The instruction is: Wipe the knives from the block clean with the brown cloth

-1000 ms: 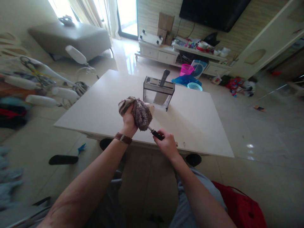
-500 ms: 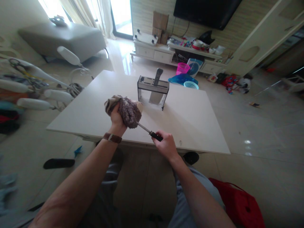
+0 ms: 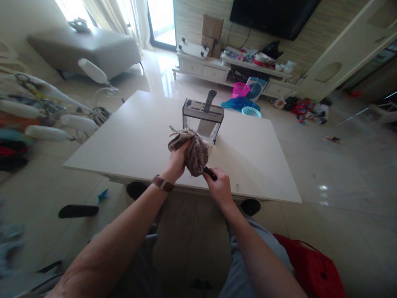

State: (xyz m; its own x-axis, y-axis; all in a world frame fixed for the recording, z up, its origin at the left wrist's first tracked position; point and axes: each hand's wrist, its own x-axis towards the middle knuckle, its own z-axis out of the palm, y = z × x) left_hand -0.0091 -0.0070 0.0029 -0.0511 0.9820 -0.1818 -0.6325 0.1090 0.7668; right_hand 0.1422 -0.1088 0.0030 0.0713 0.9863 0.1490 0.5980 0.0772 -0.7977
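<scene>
My left hand (image 3: 179,159) is closed around a bunched, fluffy grey-brown cloth (image 3: 197,155). The cloth is wrapped over the metal part of a black-handled tool (image 3: 211,174), which looks slim like a knife or sharpening steel; its exact kind is hidden now. My right hand (image 3: 219,184) grips the black handle, close against the lower edge of the cloth. Just behind the cloth stands a clear-sided knife block (image 3: 203,109) with a metal top. One broad blade hangs in it, its black handle (image 3: 210,99) sticking up.
The white table (image 3: 257,153) carries the block, and its near edge lies under my wrists. On the left are white rounded arms of a stand (image 3: 93,71) with cables. A blue bag (image 3: 237,103) and baskets sit beyond the table. A red bag (image 3: 313,265) lies at right.
My left hand and the cloth have slid right along the tool to its handle, covering the metal shaft that showed before. My right hand has stayed nearly in place.
</scene>
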